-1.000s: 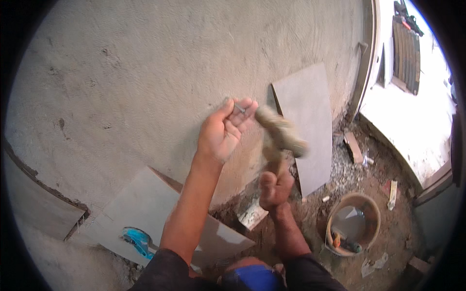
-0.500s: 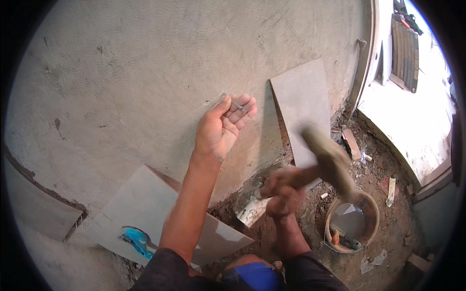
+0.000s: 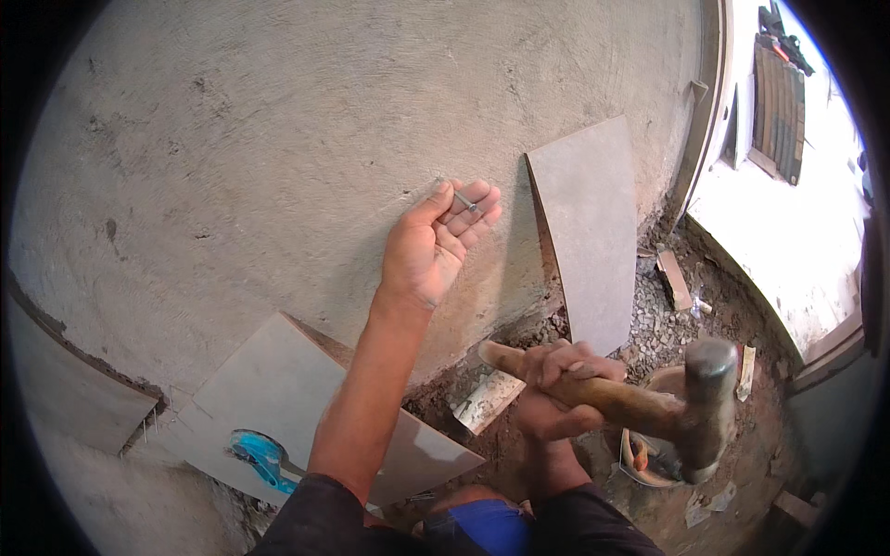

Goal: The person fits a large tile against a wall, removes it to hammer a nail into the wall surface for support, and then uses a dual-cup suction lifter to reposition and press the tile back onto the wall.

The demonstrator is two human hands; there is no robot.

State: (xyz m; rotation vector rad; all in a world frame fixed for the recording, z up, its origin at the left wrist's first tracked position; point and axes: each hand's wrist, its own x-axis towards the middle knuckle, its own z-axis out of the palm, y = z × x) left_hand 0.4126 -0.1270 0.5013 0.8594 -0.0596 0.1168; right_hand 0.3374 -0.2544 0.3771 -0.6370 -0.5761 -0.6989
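My left hand (image 3: 428, 250) pinches nail (image 3: 464, 200) against wall (image 3: 278, 139); right hand (image 3: 556, 394) clenched round hammer (image 3: 649, 403) (head drawn low, right). Judge: mid-swing; next strike must land square, clear of fingertips.

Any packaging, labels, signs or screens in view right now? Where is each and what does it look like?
No signs or screens, and no label clear enough to tell.
Wrapper: crumpled blue plastic, lying on the grey tile leaning at the wall's foot, lower left.
Scraps: pale, flat, possibly torn paper or packaging, on the dirt floor beside the bucket, lower right; too small to tell.
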